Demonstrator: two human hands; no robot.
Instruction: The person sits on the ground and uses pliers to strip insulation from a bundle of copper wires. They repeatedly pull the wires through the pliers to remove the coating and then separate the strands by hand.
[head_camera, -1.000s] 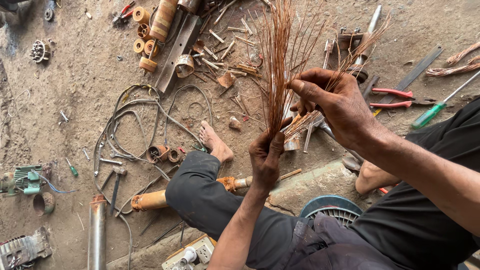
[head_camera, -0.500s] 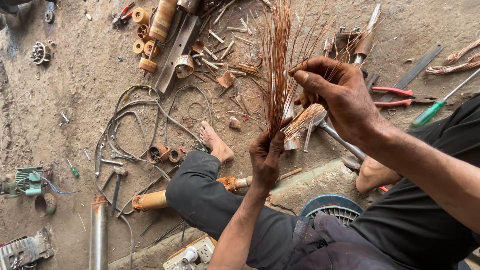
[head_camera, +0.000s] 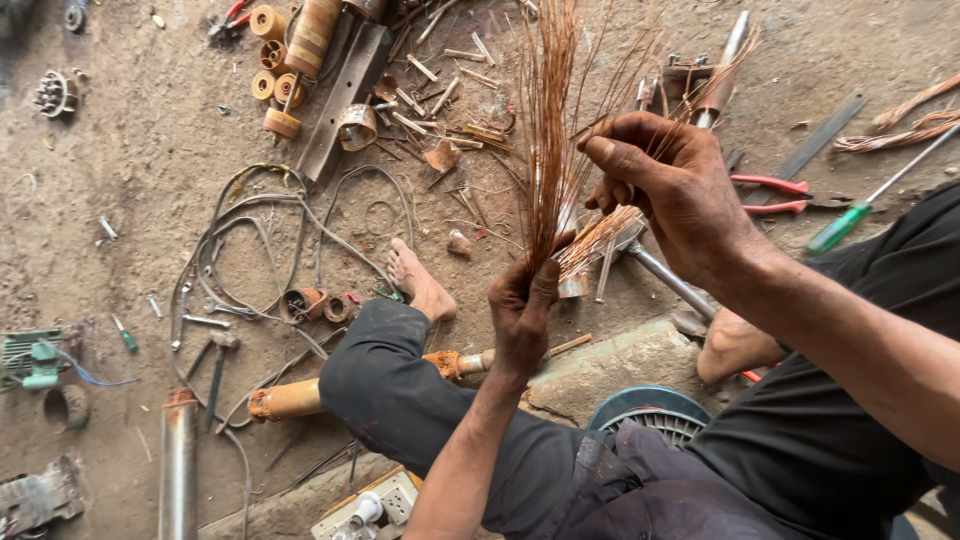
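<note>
A rough repair workshop on a dirt floor

You sit on bare ground among scattered metal parts: copper coils, loose cables, a hammer, red pliers, a green screwdriver and steel pipes.

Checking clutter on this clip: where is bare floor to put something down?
Bare dirt lies left of the cable loops, between the small gear and the green device. Another patch sits upper right, above the green screwdriver. The middle top is crowded with spools and metal scraps.
</note>
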